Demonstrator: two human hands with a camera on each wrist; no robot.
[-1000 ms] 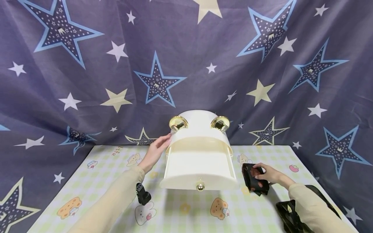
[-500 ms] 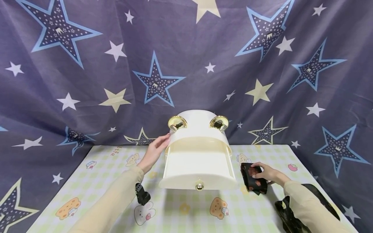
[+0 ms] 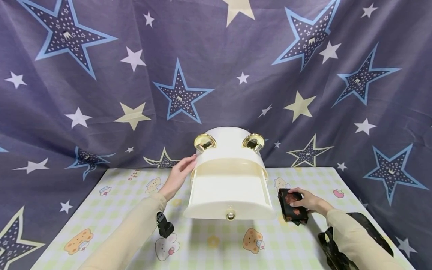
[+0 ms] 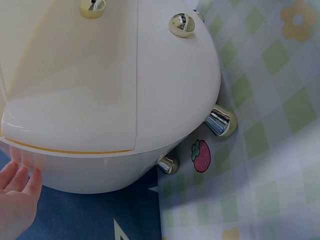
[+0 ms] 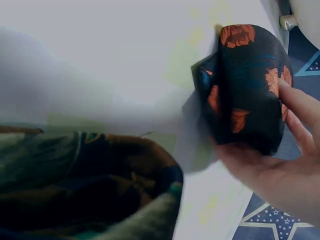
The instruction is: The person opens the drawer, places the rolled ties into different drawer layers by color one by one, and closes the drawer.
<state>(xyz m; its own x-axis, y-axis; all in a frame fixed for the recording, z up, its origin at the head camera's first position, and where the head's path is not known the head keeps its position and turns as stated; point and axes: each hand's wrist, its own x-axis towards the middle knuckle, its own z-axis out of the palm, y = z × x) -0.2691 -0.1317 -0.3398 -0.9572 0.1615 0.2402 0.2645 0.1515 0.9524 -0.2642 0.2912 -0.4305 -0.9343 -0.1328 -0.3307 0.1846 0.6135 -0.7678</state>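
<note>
A white drawer cabinet [image 3: 229, 137] with two round gold-rimmed pieces on top stands mid-table. Its upper drawer [image 3: 229, 187] is pulled out, and no contents show inside. My left hand [image 3: 176, 179] touches the cabinet's left side with its fingertips. In the left wrist view, the extended fingers [image 4: 32, 182] rest against the white wall. To the right of the drawer, my right hand [image 3: 307, 201] grips a folded black cloth [image 5: 255, 95] with orange-red flowers, close over the table. The thumb and fingers lie around one end of it; the palm side is partly hidden.
A dark patterned cloth [image 5: 85, 185] lies near my right forearm, partly under the sleeve in the head view. Gold feet [image 4: 220, 121] carry the cabinet above the checked tablecloth [image 3: 128, 213]. Behind the table hangs a star-printed curtain [image 3: 216, 45].
My right hand has pressed the black cloth's layers slightly closer together. The left hand keeps its place on the cabinet side; the head view has shifted very slightly.
</note>
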